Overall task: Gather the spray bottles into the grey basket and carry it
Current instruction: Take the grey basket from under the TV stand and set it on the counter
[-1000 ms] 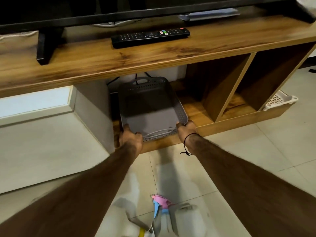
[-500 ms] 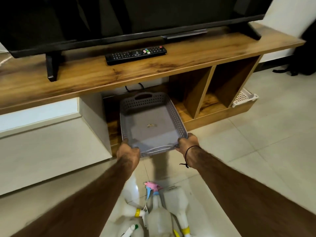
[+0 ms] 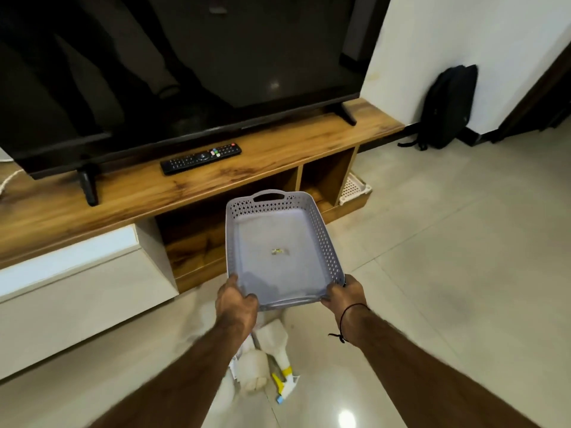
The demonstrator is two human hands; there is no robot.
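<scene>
While bottles (image 3: 272, 356) blur below, hands (image 3: 236, 299) (image 3: 344, 296) grip basket (image 3: 324, 242).

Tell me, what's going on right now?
Both hands, left and right, grip grey basket near rim, held off floor. Basket holds no bottles. Spray bottles on floor below. Path clear.

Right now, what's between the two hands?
In the head view, the grey basket's near rim spans from left hand to right hand; both hold it.
</scene>
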